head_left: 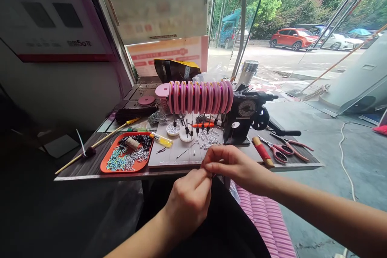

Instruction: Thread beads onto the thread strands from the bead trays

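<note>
My left hand [192,197] and my right hand [228,163] meet over my lap, just in front of the table's near edge. Both have their fingertips pinched together and touching. Whatever lies between the fingers is hidden or too small to name; a tiny dark bit shows below them. Just beyond stands a pale board [163,161] with loose white beads [208,139], a thin metal rod [186,151] and small dark pieces [161,150] on it. Above the board, a row of pink spools [201,96] sits on a black machine [238,125], with small black-ended weights [197,130] hanging below.
An orange tray [104,165] of beads stands left, near a yellow lighter [161,140] and a long wooden stick [104,140]. At right lie a red-wrapped wooden piece [263,152], scissors [279,155] and pliers [298,149]. The crank handle [288,133] sticks out rightward. A tumbler [249,72] stands behind.
</note>
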`<move>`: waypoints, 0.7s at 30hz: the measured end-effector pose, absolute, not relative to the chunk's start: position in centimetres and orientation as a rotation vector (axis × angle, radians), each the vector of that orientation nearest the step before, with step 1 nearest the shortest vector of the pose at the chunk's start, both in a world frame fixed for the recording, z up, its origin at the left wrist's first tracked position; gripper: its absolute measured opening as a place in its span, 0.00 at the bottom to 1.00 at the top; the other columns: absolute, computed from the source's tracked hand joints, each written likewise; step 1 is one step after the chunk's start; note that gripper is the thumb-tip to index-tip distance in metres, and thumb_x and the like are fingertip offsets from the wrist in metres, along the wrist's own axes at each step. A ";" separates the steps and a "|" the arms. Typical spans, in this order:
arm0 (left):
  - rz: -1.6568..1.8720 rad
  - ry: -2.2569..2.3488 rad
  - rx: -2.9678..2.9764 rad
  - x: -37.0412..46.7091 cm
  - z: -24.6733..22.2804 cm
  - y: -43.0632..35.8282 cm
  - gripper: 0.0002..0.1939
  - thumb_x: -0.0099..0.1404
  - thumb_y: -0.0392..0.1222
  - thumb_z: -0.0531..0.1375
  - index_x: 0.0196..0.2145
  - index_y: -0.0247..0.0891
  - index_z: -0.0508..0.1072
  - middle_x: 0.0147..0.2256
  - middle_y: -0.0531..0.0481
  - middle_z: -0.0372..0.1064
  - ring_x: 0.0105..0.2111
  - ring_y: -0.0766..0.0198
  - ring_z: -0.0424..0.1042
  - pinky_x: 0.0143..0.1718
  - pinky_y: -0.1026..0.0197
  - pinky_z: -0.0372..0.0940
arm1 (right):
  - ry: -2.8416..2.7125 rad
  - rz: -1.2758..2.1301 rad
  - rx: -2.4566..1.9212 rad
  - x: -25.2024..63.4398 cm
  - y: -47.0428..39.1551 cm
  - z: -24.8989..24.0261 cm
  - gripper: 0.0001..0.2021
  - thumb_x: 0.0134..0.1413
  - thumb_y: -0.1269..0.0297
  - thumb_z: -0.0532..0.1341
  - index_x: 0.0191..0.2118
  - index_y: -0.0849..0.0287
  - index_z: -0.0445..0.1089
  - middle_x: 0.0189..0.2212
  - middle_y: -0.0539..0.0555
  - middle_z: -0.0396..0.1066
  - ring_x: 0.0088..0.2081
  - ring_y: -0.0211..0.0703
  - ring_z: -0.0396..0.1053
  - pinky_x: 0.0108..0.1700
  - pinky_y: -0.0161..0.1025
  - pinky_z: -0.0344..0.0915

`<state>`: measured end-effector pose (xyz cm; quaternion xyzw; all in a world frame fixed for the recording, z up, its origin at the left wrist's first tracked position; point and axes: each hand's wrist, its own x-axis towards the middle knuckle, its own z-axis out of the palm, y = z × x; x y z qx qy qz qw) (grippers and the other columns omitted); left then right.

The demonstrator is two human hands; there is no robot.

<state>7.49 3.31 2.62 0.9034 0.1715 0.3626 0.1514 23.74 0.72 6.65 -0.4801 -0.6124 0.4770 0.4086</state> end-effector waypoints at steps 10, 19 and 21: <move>0.292 0.792 0.819 8.2 3.2 4.6 0.02 0.42 0.33 0.61 0.18 0.33 0.70 0.19 0.56 0.61 0.18 0.75 0.58 0.18 0.71 0.50 | -2.556 -0.380 -0.799 24.3 -1.8 3.6 0.10 0.57 0.75 0.51 0.31 0.65 0.68 0.22 0.50 0.62 0.24 0.37 0.54 0.26 0.40 0.52; 0.376 0.770 0.851 8.0 3.3 4.5 0.03 0.41 0.33 0.63 0.17 0.32 0.71 0.18 0.56 0.62 0.19 0.74 0.58 0.20 0.69 0.52 | -2.578 -0.069 -0.878 23.7 -1.8 4.0 0.11 0.61 0.73 0.47 0.37 0.64 0.67 0.27 0.52 0.67 0.29 0.40 0.56 0.33 0.40 0.53; 0.390 0.757 0.887 7.9 3.3 4.6 0.03 0.42 0.33 0.63 0.17 0.32 0.71 0.17 0.56 0.61 0.18 0.74 0.57 0.20 0.69 0.51 | -2.587 -0.037 -0.916 23.6 -1.9 4.2 0.11 0.62 0.73 0.47 0.38 0.63 0.66 0.28 0.53 0.67 0.30 0.40 0.56 0.34 0.40 0.52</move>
